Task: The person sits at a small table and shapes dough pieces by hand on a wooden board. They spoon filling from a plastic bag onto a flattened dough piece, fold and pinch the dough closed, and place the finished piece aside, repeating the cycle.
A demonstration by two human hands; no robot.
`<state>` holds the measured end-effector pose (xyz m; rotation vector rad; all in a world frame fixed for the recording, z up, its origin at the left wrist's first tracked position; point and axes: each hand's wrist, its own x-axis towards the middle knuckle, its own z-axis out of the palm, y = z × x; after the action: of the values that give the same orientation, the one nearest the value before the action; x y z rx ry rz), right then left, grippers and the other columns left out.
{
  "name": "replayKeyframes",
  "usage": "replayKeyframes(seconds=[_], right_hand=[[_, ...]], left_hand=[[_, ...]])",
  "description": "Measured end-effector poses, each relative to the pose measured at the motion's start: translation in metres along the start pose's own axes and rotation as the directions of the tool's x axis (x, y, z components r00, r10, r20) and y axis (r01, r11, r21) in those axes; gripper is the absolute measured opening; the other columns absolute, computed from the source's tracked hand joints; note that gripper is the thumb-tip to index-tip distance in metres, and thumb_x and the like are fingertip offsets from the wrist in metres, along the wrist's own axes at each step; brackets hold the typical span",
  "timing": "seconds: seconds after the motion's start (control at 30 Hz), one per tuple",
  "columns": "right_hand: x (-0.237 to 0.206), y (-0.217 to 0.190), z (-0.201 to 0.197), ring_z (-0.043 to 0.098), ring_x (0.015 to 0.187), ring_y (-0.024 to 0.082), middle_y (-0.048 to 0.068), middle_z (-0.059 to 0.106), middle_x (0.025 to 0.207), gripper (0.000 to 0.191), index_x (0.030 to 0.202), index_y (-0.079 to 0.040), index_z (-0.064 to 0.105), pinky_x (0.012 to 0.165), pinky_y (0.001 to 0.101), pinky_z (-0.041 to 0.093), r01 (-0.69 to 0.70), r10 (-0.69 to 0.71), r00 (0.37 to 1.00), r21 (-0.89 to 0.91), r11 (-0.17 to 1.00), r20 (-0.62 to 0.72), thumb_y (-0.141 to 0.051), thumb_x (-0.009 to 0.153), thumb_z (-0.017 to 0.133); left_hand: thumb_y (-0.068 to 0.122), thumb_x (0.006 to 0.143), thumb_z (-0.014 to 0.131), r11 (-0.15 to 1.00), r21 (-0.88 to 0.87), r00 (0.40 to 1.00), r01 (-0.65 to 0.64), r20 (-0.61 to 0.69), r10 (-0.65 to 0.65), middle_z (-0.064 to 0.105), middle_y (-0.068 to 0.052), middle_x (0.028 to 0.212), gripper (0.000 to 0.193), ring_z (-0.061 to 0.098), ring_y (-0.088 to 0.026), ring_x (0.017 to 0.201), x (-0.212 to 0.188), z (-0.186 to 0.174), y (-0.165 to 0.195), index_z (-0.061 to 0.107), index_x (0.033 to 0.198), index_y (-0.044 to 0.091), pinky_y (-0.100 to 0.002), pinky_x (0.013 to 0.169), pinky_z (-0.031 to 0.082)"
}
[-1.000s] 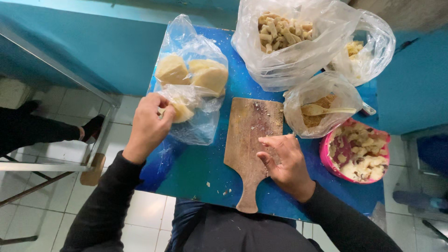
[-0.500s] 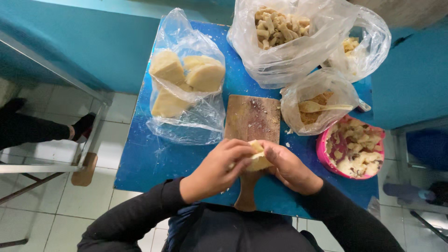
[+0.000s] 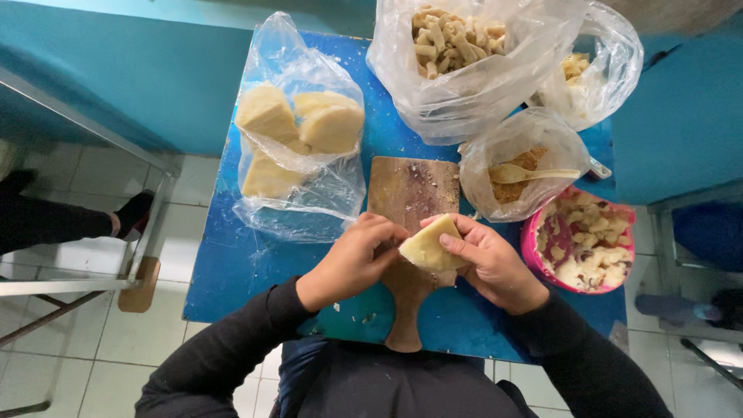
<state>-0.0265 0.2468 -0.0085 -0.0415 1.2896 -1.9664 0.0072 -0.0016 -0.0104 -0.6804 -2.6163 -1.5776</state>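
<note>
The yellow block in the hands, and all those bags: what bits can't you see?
Head view only:
- Yellow block: its underside and right end are covered by the right hand; the left hand covers its left edge.
- Wooden board: its middle is hidden under both hands.
- Rear bag: mostly behind the big bag of pieces.
- Pink bowl: what its lumps are is unclear.

A blue table (image 3: 232, 263) carries a wooden board (image 3: 410, 190), a clear bag of pale blocks (image 3: 298, 131), a big bag of cut sticks (image 3: 464, 54), a smaller bag with a spoon (image 3: 534, 173), and a pink bowl (image 3: 588, 240) of chunks.
</note>
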Motion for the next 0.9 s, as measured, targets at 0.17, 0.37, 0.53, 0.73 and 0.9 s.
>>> replayKeyframes(seconds=[0.17, 0.37, 0.53, 0.73, 0.9], right_hand=[[0.001, 0.001, -0.003, 0.066, 0.109, 0.015, 0.008, 0.069, 0.118, 0.034, 0.133, 0.001, 0.058, 0.096, 0.0321, 0.051, 0.099, -0.108, 0.989, -0.081, 0.992, -0.105, -0.013, 0.102, 0.057], [0.002, 0.007, 0.002, 0.066, 0.109, 0.011, 0.004, 0.072, 0.115, 0.030, 0.127, 0.000, 0.066, 0.097, 0.0286, 0.051, 0.189, -0.247, 0.965, -0.423, 0.886, -0.087, -0.010, 0.099, 0.061], [0.012, 0.014, 0.026, 0.065, 0.103, 0.017, 0.007, 0.070, 0.113, 0.044, 0.133, -0.008, 0.064, 0.091, 0.0321, 0.054, 0.255, -0.438, 0.894, -0.698, 0.669, -0.094, -0.010, 0.090, 0.073], [-0.004, -0.001, 0.032, 0.061, 0.115, 0.033, 0.012, 0.071, 0.120, 0.040, 0.126, -0.008, 0.068, 0.102, 0.0415, 0.048, 0.202, -0.756, 0.643, -0.979, 0.008, 0.126, -0.013, 0.088, 0.077], [-0.057, -0.019, 0.001, 0.049, 0.129, 0.032, 0.008, 0.066, 0.132, 0.044, 0.125, -0.012, 0.072, 0.112, 0.0465, 0.037, -0.189, -0.813, 0.581, -0.978, -0.088, -0.039, -0.028, 0.085, 0.082]], left_hand=[[0.013, 0.089, 0.073, 0.987, -0.086, 0.946, 0.137, 0.307, -0.105, 0.069, -0.013, 0.096, 0.016, 0.069, -0.029, 0.082, -0.013, -0.030, 0.008, 0.069, 0.103, 0.006, -0.038, 0.071, 0.055], [0.021, 0.090, 0.071, 0.893, 0.300, 0.936, 0.335, 0.007, -0.353, 0.075, -0.016, 0.085, 0.025, 0.072, -0.033, 0.081, -0.025, -0.087, -0.001, 0.064, 0.109, 0.006, -0.043, 0.068, 0.054], [0.021, 0.098, 0.065, 0.619, 0.697, 0.930, 0.362, -0.321, -0.182, 0.071, -0.018, 0.096, 0.020, 0.067, -0.037, 0.092, -0.028, -0.078, -0.019, 0.061, 0.104, 0.003, -0.045, 0.074, 0.054], [0.011, 0.091, 0.057, 0.495, 0.851, 0.971, 0.175, -0.233, 0.057, 0.069, -0.017, 0.112, 0.027, 0.067, -0.030, 0.097, -0.046, -0.063, -0.003, 0.062, 0.115, -0.001, -0.037, 0.081, 0.055], [0.023, 0.090, 0.068, 0.744, 0.664, 0.990, 0.069, 0.049, -0.136, 0.068, -0.007, 0.092, 0.019, 0.066, -0.026, 0.091, -0.057, -0.060, 0.031, 0.066, 0.102, 0.009, -0.039, 0.075, 0.053]])
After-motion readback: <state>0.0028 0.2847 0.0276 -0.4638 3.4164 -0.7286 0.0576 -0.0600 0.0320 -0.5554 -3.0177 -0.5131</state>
